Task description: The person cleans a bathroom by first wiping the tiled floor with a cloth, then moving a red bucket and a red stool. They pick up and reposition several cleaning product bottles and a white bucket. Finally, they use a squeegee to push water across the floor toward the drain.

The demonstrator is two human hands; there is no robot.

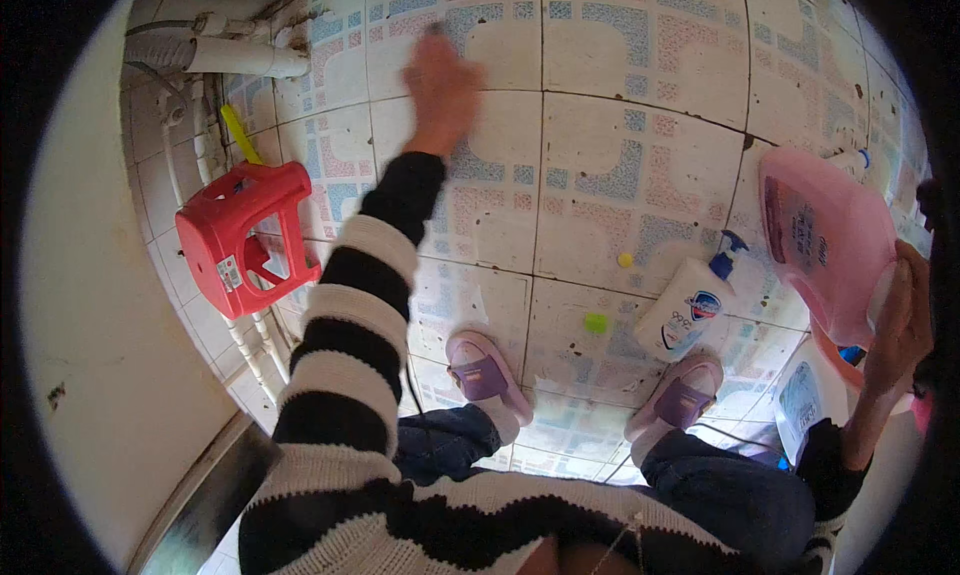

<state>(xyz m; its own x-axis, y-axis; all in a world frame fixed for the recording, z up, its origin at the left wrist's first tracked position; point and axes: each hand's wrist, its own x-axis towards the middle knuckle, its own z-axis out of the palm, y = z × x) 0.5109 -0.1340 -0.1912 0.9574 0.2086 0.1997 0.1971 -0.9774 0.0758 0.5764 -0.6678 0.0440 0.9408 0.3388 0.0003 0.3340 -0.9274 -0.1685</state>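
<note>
My left hand (pixel 442 87) reaches out over the tiled floor (pixel 590 135), far ahead of me. Motion smears its fingers, and a small dark spot shows at their tip; what it is I cannot make out. At the right edge my right hand (pixel 902 310) grips a large pink translucent jug-shaped bottle (pixel 825 235), tilted, with its label facing left. Below that bottle, a white bottle with a blue label (pixel 800 405) stands close to my right wrist. A white pump bottle (pixel 685 305) with a dark blue pump lies slanted on the floor, left of the pink bottle.
A red plastic stool (pixel 245 240) lies tipped by the left wall (pixel 80 305), near white pipes (pixel 240 57) and a yellow strip (pixel 238 133). Bright green (pixel 596 323) and yellow bits (pixel 625 260) lie on the tiles. My feet wear purple slippers (pixel 488 377).
</note>
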